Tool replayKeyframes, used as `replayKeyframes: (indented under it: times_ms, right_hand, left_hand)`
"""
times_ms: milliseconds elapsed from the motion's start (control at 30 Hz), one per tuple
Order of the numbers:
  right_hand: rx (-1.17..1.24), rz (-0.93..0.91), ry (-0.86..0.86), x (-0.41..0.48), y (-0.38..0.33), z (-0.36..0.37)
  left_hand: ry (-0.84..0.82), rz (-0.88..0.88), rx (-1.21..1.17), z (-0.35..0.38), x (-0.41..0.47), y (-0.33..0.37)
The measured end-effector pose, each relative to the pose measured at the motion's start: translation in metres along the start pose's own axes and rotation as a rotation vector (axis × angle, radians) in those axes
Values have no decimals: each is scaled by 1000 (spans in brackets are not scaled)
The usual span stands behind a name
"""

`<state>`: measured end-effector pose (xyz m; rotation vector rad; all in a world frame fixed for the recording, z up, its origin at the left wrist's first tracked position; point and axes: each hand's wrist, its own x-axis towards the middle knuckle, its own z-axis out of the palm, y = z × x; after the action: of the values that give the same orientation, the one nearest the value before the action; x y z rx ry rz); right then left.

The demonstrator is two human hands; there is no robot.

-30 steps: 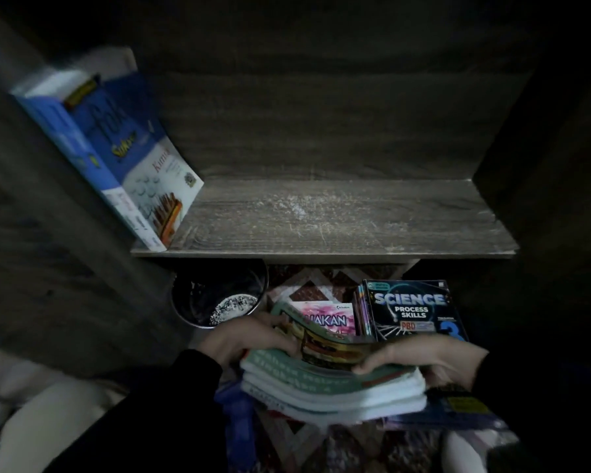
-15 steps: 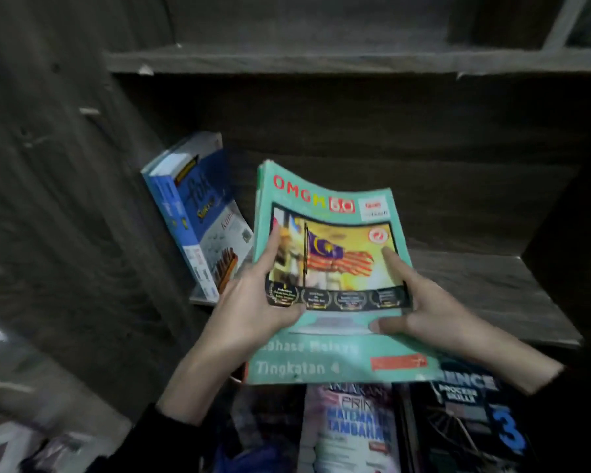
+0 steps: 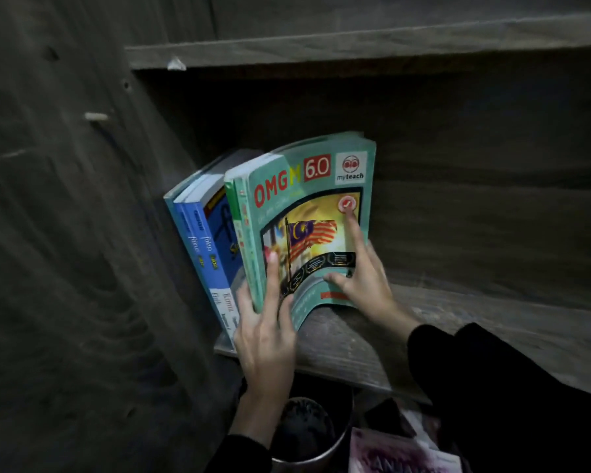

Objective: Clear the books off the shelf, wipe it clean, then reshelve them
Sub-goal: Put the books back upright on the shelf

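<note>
Teal books [image 3: 307, 213] stand pinched by left fingers [image 3: 272, 281], right fingers [image 3: 354, 230] spread across the cover.

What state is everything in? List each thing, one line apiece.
teal books: upright on the shelf, leaning left on the blue books, cover bowed.
blue books: upright, leaning against the left wall.
shelf: holds both book groups at its left end.
left hand: grips the teal books' lower spine edge.
right hand: fingers spread, pressing the teal cover.

Teal books [image 3: 307, 213]: upright on shelf [image 3: 458, 322], leaning left against blue books [image 3: 198, 240]. Left grip [image 3: 263, 336] pinches near spine edge; right grip [image 3: 362, 285] pressed flat on cover.
</note>
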<state>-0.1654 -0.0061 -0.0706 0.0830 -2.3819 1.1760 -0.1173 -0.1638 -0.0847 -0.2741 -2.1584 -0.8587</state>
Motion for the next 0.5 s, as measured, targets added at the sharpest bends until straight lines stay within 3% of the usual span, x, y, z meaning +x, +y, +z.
replayKeyframes:
  times_ms: [333, 500]
  right_hand:
    - [-8, -49, -185, 41, 17, 43]
    - [-35, -60, -211, 42, 19, 42]
  left_hand:
    - [-28, -104, 119, 24, -15, -24]
    - [48, -3, 197, 27, -32, -27]
